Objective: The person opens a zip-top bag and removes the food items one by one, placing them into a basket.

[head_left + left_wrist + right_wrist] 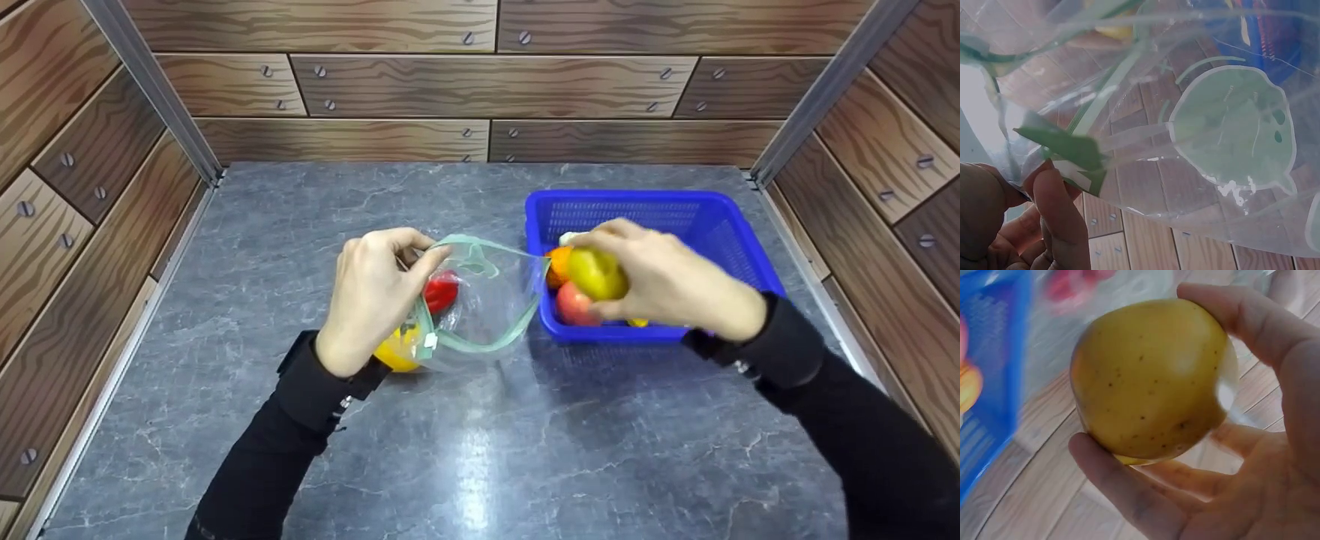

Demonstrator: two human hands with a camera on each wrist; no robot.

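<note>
Your right hand (652, 274) curls thumb and fingers round a speckled, yellow, round fruit (1151, 377); it should be firm, moderately weighty and slick, best held about its widest girth. Your left hand (375, 292) pinches the green-edged mouth of a clear plastic bag (487, 311), likely light, limp and slippery, best held by that rim. The fruit hangs over the left part of a blue, rectangular plastic basket (637, 196).

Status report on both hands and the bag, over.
Left hand pinching rim of green-trimmed clear bag. Right hand gripping speckled yellow fruit near blue basket. Bag mouth open, nothing seen blocking it.
</note>
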